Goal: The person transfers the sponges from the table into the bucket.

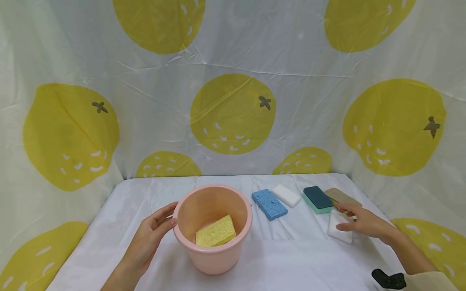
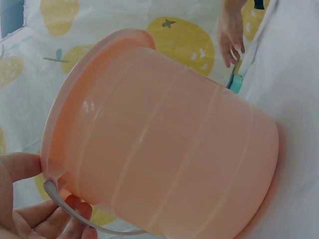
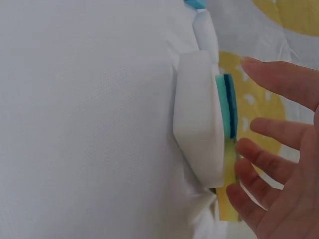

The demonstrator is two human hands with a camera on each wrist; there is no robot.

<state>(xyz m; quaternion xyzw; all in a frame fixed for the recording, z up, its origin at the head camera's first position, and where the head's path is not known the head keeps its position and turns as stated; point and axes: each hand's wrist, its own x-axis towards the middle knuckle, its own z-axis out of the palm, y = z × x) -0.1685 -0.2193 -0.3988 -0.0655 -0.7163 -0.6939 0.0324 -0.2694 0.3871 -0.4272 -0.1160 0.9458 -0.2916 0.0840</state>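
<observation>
A pink bucket [image 1: 214, 260] with a grey handle [image 2: 70, 210] stands upright, a yellow sponge [image 1: 216, 232] lying tilted inside it. My left hand [image 1: 145, 238] holds the bucket's rim at its left side, thumb and fingertips against it. On the right, my right hand [image 1: 367, 222] hovers with parted fingers over a white sponge [image 3: 197, 119], a gap between them in the right wrist view. Just behind lies a green sponge with a dark top [image 1: 318, 199]. A flat beige-and-yellow sponge [image 1: 342, 196] is partly hidden behind the right hand's fingers.
Between the bucket and the right hand lie a blue sponge [image 1: 269, 204] and another white sponge [image 1: 286, 195]. A white cloth covers the table [image 1: 291, 262]. Lemon-printed curtains [image 1: 233, 113] rise at the back and both sides.
</observation>
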